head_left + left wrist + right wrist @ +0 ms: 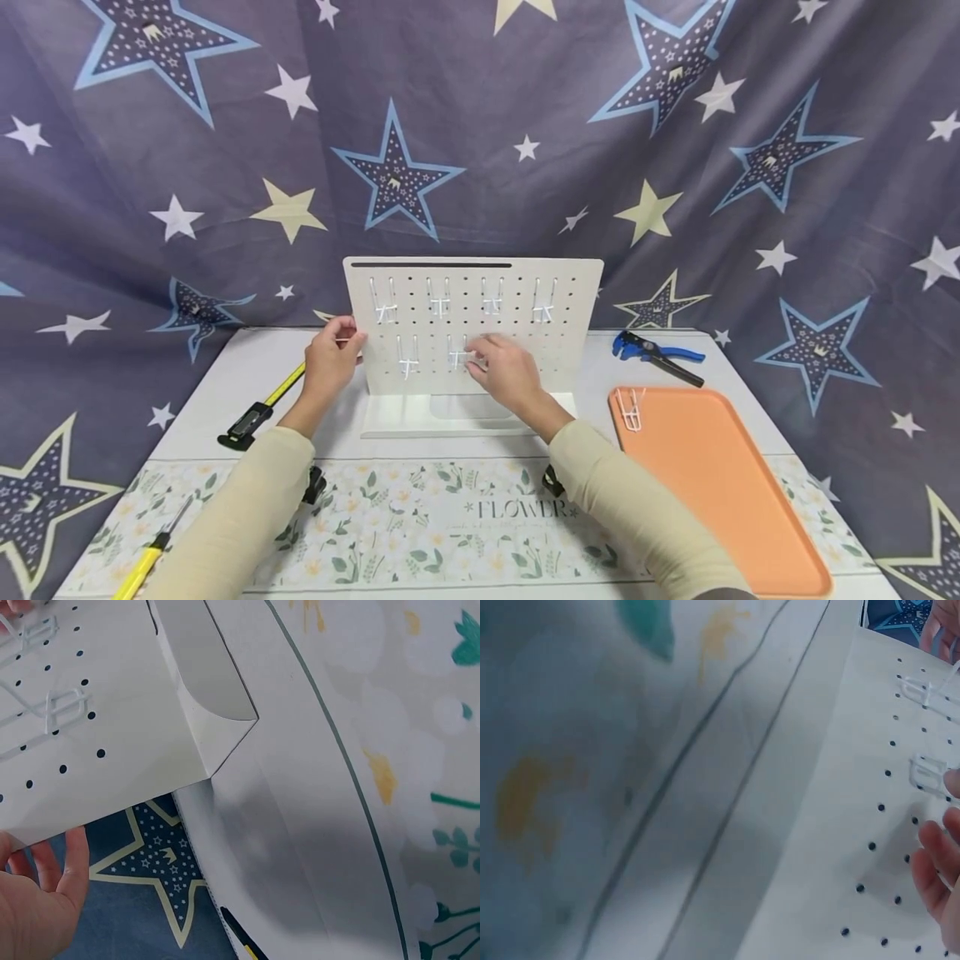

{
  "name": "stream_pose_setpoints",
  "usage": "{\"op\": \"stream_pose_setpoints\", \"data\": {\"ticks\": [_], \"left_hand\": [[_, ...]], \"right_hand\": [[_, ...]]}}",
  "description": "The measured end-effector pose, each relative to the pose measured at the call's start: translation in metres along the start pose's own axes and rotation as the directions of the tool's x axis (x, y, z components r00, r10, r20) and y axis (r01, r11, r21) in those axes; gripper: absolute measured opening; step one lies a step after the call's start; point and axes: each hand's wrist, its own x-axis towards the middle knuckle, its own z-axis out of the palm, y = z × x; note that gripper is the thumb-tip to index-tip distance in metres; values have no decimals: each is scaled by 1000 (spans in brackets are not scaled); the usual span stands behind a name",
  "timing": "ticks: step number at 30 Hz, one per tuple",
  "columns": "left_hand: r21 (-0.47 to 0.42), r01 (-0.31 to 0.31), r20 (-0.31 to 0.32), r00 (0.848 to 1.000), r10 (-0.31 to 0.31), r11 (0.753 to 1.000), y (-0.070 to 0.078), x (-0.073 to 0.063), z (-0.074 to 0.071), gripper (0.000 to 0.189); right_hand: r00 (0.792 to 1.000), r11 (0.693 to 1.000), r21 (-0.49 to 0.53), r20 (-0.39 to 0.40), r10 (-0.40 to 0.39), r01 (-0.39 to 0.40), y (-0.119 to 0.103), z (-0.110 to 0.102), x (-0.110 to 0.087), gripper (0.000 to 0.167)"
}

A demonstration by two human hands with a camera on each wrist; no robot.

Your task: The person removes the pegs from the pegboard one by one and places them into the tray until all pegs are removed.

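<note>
Screwdriver [142, 568] lies front-left of the pegboard [468, 312], a digital caliper [249, 423] just left of the pegboard. The left hand [331, 364] pinches the pegboard's left edge. At the pegboard's lower row, the right hand [512, 372] has bent fingers at a white wire hook [457, 359]; whether they grip it, I cannot tell. Right of the pegboard lie an orange tray [712, 475], bearing a loose wire hook [632, 414], and a wire stripper [636, 346].

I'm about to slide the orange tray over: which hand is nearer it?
Right: the right hand is at a lower hook, left of the orange tray; the left hand is farther off, at the pegboard edge.
</note>
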Motion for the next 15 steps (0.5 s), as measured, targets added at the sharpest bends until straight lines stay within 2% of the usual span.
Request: {"op": "stream_pose_setpoints", "data": {"ticks": [4, 10, 15], "left_hand": [[-1, 3, 2, 1000, -3, 1000, 1, 1, 1, 23], [4, 3, 1, 1000, -3, 1000, 2, 0, 1, 23], [2, 2, -2, 1000, -2, 1000, 2, 0, 0, 22]], "right_hand": [[999, 999, 14, -32, 40, -40, -4, 9, 0, 21], [996, 999, -26, -86, 19, -22, -9, 18, 1, 17], [995, 999, -42, -96, 30, -34, -13, 23, 2, 15]]}}
